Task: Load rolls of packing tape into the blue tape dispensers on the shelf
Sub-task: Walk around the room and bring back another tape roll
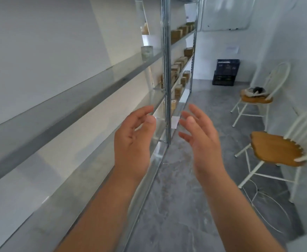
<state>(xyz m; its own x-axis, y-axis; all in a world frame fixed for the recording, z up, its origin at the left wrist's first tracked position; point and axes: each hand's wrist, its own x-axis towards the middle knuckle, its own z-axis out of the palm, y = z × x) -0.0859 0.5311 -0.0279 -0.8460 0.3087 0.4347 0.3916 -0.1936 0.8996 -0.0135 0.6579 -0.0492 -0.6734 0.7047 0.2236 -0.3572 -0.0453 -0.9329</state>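
My left hand (133, 140) and my right hand (200, 135) are both raised in front of me, palms facing each other, fingers apart and holding nothing. They hover beside the front edge of a long metal shelf unit (98, 91) that runs along the left wall. A pale cylindrical roll-like object (147, 53) stands on an upper shelf farther along. No blue tape dispenser shows in this view. Several small brown boxes (179, 63) fill the far bay of the shelving.
A grey floor aisle (185, 188) runs ahead between the shelves and the right wall. Two white chairs with wooden seats (276, 148) (256, 99) stand on the right, the far one with items on it. Dark stacked crates (225, 71) sit at the back wall.
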